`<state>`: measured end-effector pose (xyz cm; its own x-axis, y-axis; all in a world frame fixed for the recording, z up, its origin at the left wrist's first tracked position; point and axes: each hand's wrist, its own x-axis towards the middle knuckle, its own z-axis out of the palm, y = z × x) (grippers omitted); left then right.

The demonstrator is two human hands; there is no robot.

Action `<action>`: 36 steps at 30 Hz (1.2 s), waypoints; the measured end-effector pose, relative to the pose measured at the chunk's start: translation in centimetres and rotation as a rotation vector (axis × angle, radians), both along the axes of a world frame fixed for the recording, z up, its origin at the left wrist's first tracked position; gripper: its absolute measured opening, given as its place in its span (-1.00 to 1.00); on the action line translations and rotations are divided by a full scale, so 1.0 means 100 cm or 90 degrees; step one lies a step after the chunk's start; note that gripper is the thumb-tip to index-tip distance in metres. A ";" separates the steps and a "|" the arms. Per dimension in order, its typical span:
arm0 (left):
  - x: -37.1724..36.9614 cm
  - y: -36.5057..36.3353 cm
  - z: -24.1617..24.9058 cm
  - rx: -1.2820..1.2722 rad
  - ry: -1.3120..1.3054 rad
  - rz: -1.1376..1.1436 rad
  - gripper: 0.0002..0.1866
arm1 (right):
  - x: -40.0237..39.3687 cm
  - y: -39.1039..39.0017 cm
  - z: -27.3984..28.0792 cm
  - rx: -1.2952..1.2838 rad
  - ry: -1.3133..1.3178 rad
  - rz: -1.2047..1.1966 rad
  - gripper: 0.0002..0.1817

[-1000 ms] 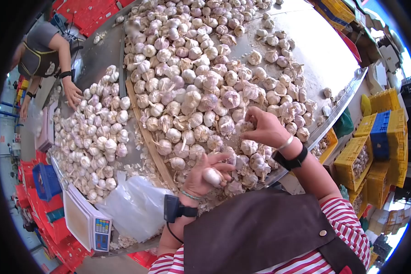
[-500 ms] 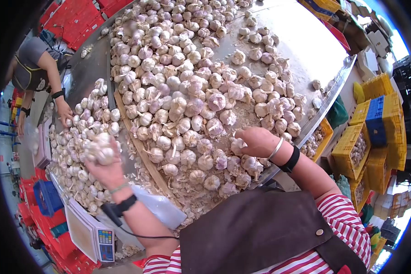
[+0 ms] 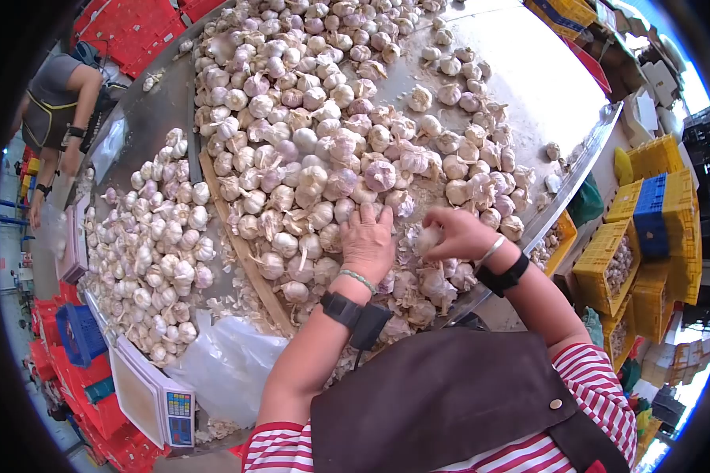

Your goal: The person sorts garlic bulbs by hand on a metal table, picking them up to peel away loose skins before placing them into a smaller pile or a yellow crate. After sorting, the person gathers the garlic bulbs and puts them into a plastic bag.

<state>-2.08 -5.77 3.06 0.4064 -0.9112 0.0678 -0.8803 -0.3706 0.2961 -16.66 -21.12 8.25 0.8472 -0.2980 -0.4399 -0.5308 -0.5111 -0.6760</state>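
Now that the left hand (image 3: 368, 254) has returned, its fingers lie spread — seemingly emptied — on garlic (image 3: 312, 180); the right hand's (image 3: 464, 235) pinch a bulb (image 3: 428, 240) alongside.

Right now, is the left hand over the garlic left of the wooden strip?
No, the left hand is over garlic right of the wooden strip.

On the counter (image 3: 521, 67), a large garlic heap (image 3: 308, 134) lay in the middle. Along its left side ran a wooden strip (image 3: 237, 232), and beyond this strip lay a smaller garlic heap (image 3: 162, 260). Nearer to the wearer there was a plastic bag (image 3: 229, 366), with a scale (image 3: 138, 386) at its left. Crates (image 3: 678, 236) were stacked right of the counter.
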 end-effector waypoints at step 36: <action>-0.040 0.108 0.022 -0.239 1.554 0.221 -0.46 | 0.022 -0.038 0.043 -0.162 0.058 0.020 -0.59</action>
